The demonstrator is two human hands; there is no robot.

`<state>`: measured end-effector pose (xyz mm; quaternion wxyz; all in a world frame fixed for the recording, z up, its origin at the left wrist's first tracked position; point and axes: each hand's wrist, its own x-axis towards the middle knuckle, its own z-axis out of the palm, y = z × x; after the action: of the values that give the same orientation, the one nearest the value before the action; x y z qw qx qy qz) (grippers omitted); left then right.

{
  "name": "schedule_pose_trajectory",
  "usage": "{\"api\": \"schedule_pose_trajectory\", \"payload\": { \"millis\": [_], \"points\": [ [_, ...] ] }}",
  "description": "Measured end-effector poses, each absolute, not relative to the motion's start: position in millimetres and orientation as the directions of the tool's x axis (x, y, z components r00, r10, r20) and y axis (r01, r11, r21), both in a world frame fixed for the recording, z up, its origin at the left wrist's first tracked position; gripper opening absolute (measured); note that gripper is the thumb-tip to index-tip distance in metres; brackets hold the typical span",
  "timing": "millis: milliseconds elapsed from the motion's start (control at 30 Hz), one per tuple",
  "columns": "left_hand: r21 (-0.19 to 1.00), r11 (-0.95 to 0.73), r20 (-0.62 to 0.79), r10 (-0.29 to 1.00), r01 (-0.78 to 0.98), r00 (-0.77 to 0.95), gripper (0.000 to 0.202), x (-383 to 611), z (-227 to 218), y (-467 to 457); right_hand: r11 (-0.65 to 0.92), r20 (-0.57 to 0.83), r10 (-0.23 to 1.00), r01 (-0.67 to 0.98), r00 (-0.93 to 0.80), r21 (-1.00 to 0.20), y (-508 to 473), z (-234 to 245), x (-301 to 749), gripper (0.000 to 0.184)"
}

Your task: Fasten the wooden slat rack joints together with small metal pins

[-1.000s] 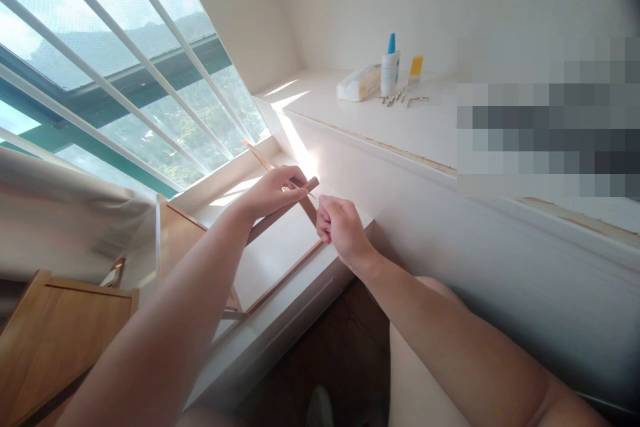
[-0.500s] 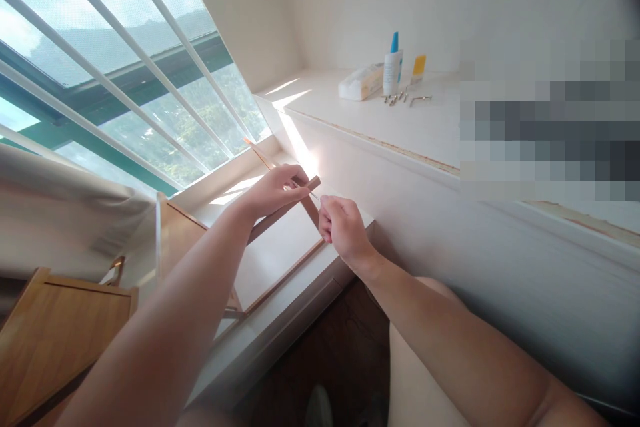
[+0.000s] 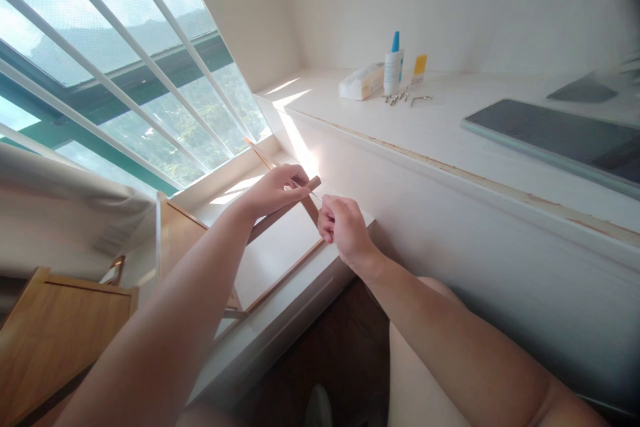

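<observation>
My left hand [image 3: 273, 192] grips the top end of a brown wooden strip [image 3: 280, 210] that belongs to a wooden frame [image 3: 285, 273] lying on the white window ledge [image 3: 280, 320]. My right hand [image 3: 343, 227] is closed in a pinch on a thin metal tool [image 3: 314, 194] whose tip meets the end of that strip. The two hands sit a few centimetres apart. A white panel [image 3: 275, 250] lies inside the frame beneath them.
On the white counter [image 3: 440, 127] at the back stand a white bottle with a blue cap [image 3: 393, 67], a wipes pack [image 3: 360, 82], a small yellow item [image 3: 419, 65] and several loose metal screws [image 3: 400, 99]. A dark tablet [image 3: 555, 137] lies at right. Wooden furniture parts [image 3: 60, 340] stand at lower left. Window bars [image 3: 150, 47] fill the left.
The hands have hardly moved; my right hand shifted very slightly on the thin tool. The tablet at right is now plainly visible.
</observation>
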<state>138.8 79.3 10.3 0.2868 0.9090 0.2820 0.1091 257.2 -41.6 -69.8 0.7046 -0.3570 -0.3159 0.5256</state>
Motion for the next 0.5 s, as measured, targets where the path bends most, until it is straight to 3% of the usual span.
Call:
{"api": "schedule_pose_trajectory", "payload": {
  "millis": [500],
  "points": [
    [0.582, -0.665, 0.023, 0.588, 0.467, 0.808, 0.022, 139.2, 10.6, 78.3, 0.083, 0.003, 0.994, -0.718, 0.112, -0.691, -42.4, -68.3, 260.4, 0.037]
  ]
}}
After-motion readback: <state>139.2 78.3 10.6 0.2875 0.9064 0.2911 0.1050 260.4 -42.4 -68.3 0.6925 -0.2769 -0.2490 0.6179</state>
